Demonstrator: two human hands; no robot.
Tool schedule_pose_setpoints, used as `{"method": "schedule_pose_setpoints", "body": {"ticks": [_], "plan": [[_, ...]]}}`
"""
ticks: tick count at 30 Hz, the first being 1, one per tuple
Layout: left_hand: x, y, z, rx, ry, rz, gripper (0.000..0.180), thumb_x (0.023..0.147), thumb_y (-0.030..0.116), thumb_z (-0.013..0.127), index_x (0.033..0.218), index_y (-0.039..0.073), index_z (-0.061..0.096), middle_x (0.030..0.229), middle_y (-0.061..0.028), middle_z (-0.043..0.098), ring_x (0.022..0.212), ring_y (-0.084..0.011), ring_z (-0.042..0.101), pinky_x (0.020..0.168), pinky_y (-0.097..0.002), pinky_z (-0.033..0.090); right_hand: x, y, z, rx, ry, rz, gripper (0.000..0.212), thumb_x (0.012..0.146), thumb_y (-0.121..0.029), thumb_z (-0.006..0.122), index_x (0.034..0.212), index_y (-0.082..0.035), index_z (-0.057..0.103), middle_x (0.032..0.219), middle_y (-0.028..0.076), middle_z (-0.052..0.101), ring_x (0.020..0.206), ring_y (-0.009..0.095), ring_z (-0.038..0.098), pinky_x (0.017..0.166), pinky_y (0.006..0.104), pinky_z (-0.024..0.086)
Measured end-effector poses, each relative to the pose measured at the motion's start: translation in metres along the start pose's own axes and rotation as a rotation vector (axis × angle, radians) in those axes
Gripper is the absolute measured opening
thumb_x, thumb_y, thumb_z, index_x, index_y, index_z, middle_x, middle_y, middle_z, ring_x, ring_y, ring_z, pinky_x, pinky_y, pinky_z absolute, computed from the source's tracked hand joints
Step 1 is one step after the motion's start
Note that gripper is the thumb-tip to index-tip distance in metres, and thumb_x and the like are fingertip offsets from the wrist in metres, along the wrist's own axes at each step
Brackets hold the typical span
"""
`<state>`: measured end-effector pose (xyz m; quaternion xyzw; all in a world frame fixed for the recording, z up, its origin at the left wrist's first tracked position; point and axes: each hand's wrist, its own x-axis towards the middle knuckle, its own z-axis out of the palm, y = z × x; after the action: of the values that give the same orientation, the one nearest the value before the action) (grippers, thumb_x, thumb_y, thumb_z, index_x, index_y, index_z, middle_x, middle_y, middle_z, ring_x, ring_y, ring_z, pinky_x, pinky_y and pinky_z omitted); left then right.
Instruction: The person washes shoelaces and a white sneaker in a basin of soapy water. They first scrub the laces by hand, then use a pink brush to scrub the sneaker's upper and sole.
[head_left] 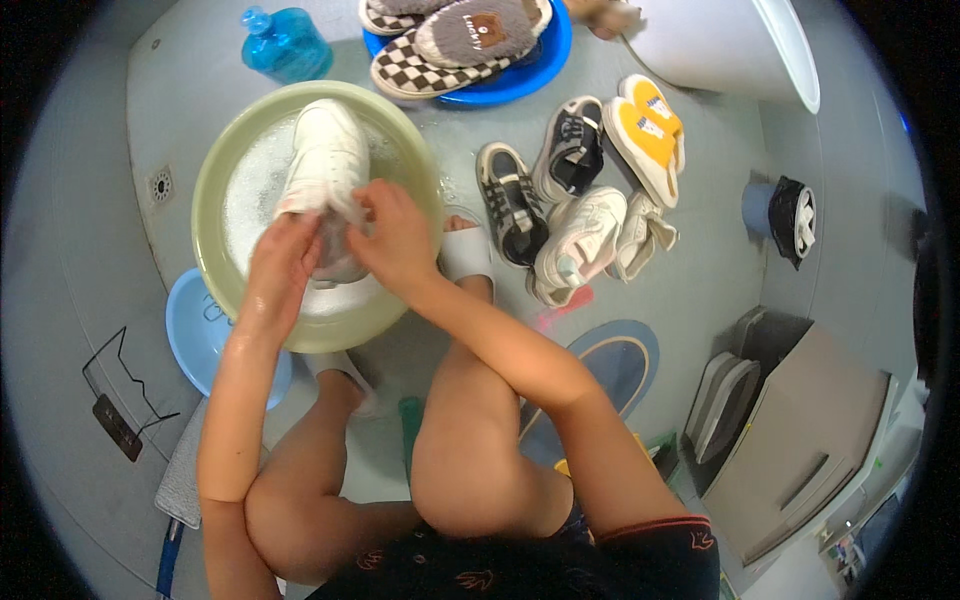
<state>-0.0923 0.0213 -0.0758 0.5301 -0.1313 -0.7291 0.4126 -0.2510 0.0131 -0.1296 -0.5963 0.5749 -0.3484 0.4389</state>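
Note:
A white sneaker [328, 145] sits in a pale green basin [210, 215] of foamy water, its toe pointing away from me. My left hand [284, 262] grips the left side of the shoe near the heel, with wet skin on the wrist. Across from it, my right hand [392, 240] has its fingers curled at the shoe's opening, around the tongue and laces. A whitish strip by those fingertips is blurred, so I cannot tell whether it is lace or tongue. The heel part is greyish and partly covered by both hands.
A light blue basin [183, 325] stands at the left, partly under the green one. Behind are a blue bottle [287, 48] and a blue tub [553, 65] holding slippers. Right of the basin lie dark sneakers [512, 205], white sneakers [583, 235] and yellow slippers [640, 135].

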Motion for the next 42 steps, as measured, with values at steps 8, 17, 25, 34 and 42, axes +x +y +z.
{"method": "schedule_pose_setpoints", "body": {"ticks": [8, 17, 25, 34, 42], "plan": [[0.026, -0.023, 0.018, -0.085, 0.192, -0.031, 0.036, 0.091, 0.028, 0.057, 0.118, 0.006, 0.049, 0.115, -0.0075, 0.056, 0.110, -0.0171, 0.052, 0.090, -0.0326, 0.045, -0.008, -0.016, -0.002, -0.040, -0.204, -0.037, 0.034, 0.074, -0.007, 0.061, 0.107, -0.003, 0.051, 0.097, 0.018, 0.055, 0.086, 0.039, 0.055, 0.072, 0.0448, 0.046], [0.009, -0.022, -0.041, -0.597, 0.107, -0.051, 0.043, 0.095, 0.027, 0.046, 0.128, -0.001, 0.041, 0.124, -0.0143, 0.054, 0.111, -0.0253, 0.055, 0.097, -0.0383, 0.043, -0.115, 0.067, -0.140, 0.064, 0.191, 0.248, 0.014, 0.084, 0.001, 0.048, 0.092, -0.003, 0.059, 0.086, 0.006, 0.060, 0.069, 0.013, 0.057, 0.060, 0.0250, 0.048], [-0.003, -0.031, -0.057, -0.644, 0.136, -0.068, 0.044, 0.095, 0.026, 0.046, 0.129, 0.001, 0.041, 0.126, -0.0128, 0.053, 0.115, -0.0258, 0.053, 0.099, -0.0398, 0.041, -0.226, 0.258, -0.214, 0.122, 0.493, 1.233, 0.029, 0.085, -0.028, 0.059, 0.103, -0.008, 0.049, 0.089, 0.003, 0.052, 0.072, 0.015, 0.051, 0.060, 0.0329, 0.048], [-0.015, -0.040, -0.075, -0.693, 0.222, -0.041, 0.043, 0.094, 0.025, 0.048, 0.128, 0.001, 0.042, 0.124, -0.0119, 0.054, 0.113, -0.0245, 0.054, 0.099, -0.0384, 0.041, -0.207, 0.302, -0.178, 0.117, 0.594, 1.169, 0.023, 0.081, -0.028, 0.065, 0.086, -0.006, 0.061, 0.064, 0.001, 0.053, 0.053, 0.014, 0.049, 0.043, 0.0286, 0.039], [-0.014, -0.046, -0.083, -0.732, 0.228, -0.084, 0.038, 0.093, 0.022, 0.052, 0.123, 0.000, 0.048, 0.119, -0.0107, 0.057, 0.108, -0.0223, 0.057, 0.097, -0.0357, 0.044, -0.277, 0.341, -0.225, 0.422, 0.845, 1.285, 0.032, 0.084, -0.023, 0.059, 0.110, -0.006, 0.048, 0.083, 0.010, 0.059, 0.053, 0.021, 0.050, 0.042, 0.0322, 0.043]]}}
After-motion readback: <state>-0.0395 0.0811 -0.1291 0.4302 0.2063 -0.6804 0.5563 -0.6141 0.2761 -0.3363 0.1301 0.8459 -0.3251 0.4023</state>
